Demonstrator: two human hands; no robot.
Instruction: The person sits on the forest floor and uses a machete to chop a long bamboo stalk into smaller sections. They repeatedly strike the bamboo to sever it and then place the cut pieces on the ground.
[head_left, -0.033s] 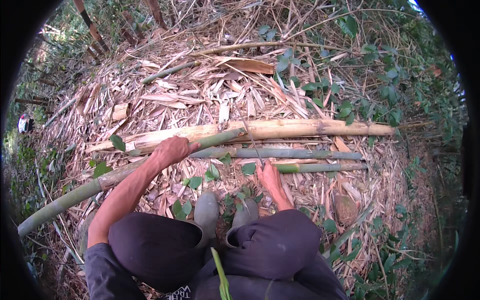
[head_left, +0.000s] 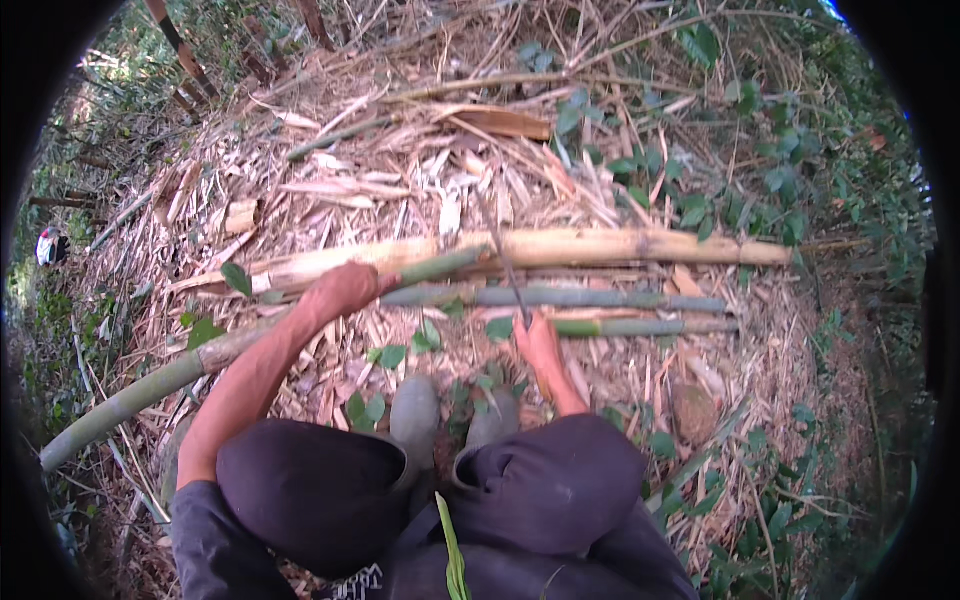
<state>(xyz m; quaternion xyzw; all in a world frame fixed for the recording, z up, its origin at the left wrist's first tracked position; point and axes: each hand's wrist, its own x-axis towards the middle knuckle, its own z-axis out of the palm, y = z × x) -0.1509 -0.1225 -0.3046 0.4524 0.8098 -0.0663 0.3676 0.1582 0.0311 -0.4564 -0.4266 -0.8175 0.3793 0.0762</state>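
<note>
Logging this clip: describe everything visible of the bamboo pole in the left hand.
The bamboo pole looks round and woody, green with a tan-brown stretch along its middle. It slants from lower left up to the right. The left hand grips it near its upper end, beside the thin blade; pole-blade contact is unclear.

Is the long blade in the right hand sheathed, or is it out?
Out: the long blade shows bare, from the right hand up past the bamboo pole in the left hand.
</note>
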